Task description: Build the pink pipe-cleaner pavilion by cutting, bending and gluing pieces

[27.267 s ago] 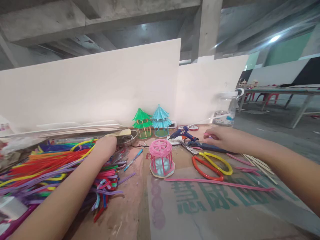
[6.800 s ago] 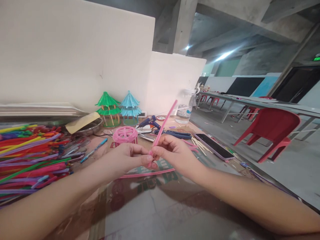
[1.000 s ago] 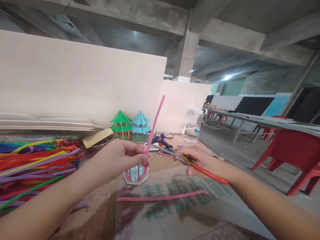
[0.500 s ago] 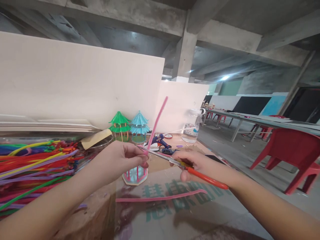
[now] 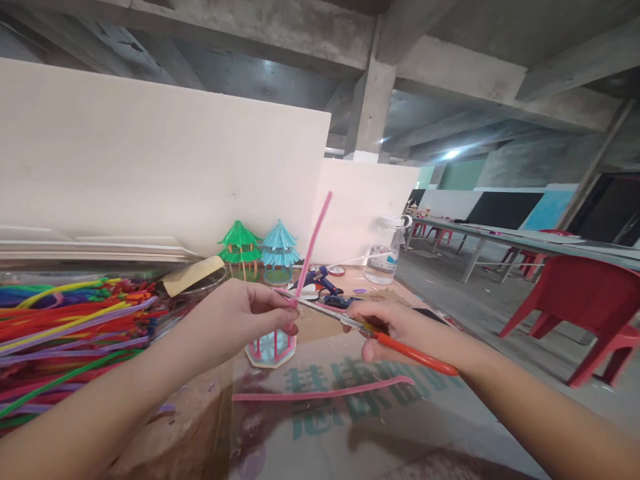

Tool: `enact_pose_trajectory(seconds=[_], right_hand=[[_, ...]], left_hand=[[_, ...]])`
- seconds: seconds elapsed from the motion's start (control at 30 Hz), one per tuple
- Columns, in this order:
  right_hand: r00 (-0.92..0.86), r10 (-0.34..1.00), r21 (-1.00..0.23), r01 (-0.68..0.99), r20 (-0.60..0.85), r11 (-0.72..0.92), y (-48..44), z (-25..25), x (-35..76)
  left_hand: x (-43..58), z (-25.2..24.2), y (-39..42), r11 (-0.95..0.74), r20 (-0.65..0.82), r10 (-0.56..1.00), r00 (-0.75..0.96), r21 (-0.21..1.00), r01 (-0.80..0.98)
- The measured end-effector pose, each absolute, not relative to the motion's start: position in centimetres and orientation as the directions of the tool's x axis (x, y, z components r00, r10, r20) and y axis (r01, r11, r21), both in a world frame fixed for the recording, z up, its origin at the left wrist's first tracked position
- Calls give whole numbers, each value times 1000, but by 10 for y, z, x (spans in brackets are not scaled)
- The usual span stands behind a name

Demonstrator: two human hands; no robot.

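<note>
My left hand point(image 5: 255, 310) pinches a pink pipe cleaner point(image 5: 314, 245), which sticks up and leans a little right. My right hand point(image 5: 384, 327) is wrapped round scissors with orange handles point(image 5: 417, 353). Their blades reach left to the pipe cleaner just above my left fingertips; whether they are fully closed is hard to see. Below my left hand stands a small octagonal base with pink posts point(image 5: 271, 350), its top partly hidden by my fingers. A second pink pipe cleaner point(image 5: 320, 395) lies on the table mat in front.
Many coloured pipe cleaners point(image 5: 75, 333) are heaped at left. A green pavilion model point(image 5: 239, 243) and a blue one point(image 5: 280, 247) stand at the back. Nearby are a blue glue gun point(image 5: 325, 281) and a water bottle point(image 5: 384, 250). A red chair point(image 5: 583, 300) stands beyond the table.
The upright pipe cleaner has tilted slightly to the left at its top. Both hands hold nearly the same place, with the scissors still at the pipe cleaner.
</note>
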State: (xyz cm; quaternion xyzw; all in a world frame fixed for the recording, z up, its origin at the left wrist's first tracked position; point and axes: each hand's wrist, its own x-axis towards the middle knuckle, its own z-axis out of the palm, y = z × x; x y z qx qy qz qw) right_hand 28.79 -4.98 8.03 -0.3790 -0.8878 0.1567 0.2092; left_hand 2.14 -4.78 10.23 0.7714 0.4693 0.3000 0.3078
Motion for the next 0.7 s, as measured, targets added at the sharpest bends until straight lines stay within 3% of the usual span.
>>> enact_pose_trajectory(seconds=[0.2,0.7], right_hand=[[-632,728,-426,600,267,677,-50,79,289],[-670,724,-569,534,167,625,-53,83,287]], left_hand=[[20,101,-45,-373,169,905,390,755,539],[22,104,-48,-369,175,894,412,809,458]])
